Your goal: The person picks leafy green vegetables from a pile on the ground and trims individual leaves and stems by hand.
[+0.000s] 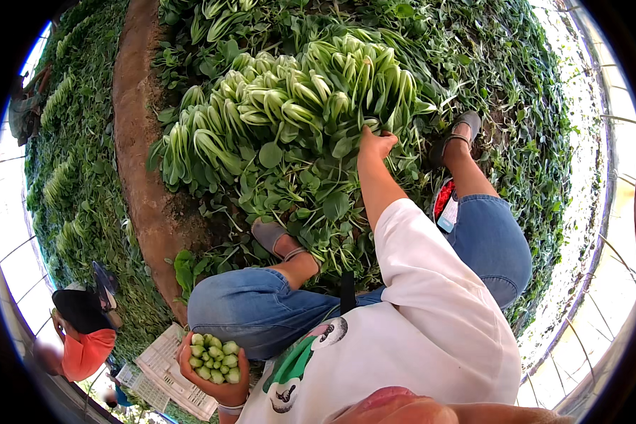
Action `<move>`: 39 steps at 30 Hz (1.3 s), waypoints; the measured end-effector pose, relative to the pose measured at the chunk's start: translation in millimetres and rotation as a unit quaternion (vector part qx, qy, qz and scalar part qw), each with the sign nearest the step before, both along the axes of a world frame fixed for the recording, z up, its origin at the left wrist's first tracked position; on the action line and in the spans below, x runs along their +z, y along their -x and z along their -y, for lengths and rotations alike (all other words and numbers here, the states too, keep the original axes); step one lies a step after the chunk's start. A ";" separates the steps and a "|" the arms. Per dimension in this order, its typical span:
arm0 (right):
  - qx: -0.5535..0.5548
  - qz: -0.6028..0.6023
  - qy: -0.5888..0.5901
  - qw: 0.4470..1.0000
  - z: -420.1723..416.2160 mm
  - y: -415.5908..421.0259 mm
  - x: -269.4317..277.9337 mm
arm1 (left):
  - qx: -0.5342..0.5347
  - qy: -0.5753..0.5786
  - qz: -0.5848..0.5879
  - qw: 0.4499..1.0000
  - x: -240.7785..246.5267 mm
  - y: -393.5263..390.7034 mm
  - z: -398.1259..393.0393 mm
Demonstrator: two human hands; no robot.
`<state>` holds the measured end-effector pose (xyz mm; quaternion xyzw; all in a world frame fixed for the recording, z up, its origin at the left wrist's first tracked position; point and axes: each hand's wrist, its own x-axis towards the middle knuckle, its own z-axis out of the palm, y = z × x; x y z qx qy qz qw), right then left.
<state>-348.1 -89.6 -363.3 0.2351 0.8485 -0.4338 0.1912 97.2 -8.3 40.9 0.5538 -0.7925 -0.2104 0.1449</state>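
Observation:
My left hand, low on the left beside my bent knee, holds a tight bundle of bok choy with the pale green bases facing up. A light band circles that wrist. My right hand reaches forward to the near edge of a large spread of bok choy, laid with its white-green bases upward. Its fingers touch a pale stem base; leaves hide the fingertips, so the grip is unclear. Loose green leaves cover the ground between my feet.
A bare soil path runs along the left. White plastic crates stand behind my left hand. A person in an orange top crouches farther left. A red item with a pale label lies by my right knee. Thin rods line the right edge.

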 end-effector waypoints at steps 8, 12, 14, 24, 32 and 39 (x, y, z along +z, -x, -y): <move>-0.029 -0.090 0.226 0.969 -50.1 -62.9 29.7 | -0.002 -0.005 -0.013 1.000 -2.4 1.1 1.5; 0.171 -0.229 0.128 0.950 -79.1 -70.3 55.6 | -0.013 0.011 -0.026 1.000 -6.5 -1.1 2.2; 0.225 -0.246 0.116 0.936 -87.1 -68.6 75.3 | -0.018 0.024 -0.032 0.999 -7.5 -2.1 2.4; 0.501 -0.461 0.206 0.703 -54.9 -122.2 304.3 | -0.197 0.084 -0.049 0.976 17.9 17.8 27.8; 0.635 -0.344 0.351 0.596 -70.4 -204.9 412.3 | -0.274 0.052 -0.056 0.959 34.6 23.7 22.6; 0.711 -0.202 0.433 0.516 -88.8 -169.6 410.0 | -0.271 0.072 -0.085 0.956 30.2 20.8 6.5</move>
